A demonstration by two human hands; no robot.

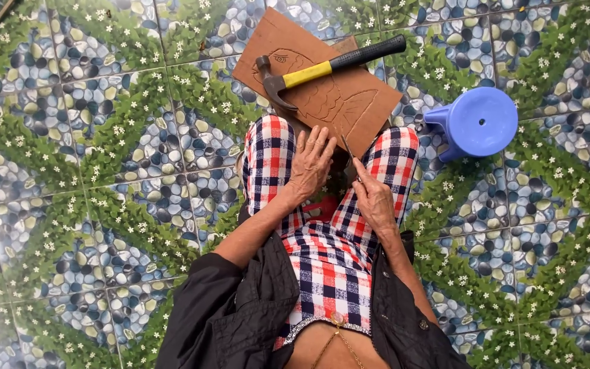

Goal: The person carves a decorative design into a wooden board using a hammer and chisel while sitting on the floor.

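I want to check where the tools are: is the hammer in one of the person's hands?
No, the hammer lies on the carved wooden board, apart from the left hand and the right hand.

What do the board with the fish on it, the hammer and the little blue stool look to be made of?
The board looks like thin brown wood or pressed board, matt, with fish lines cut into it. The hammer has a dark, dull metal claw head and a yellow and black handle, probably rubber or plastic coated. The stool seems to be moulded plastic: even blue, smooth, slightly glossy.
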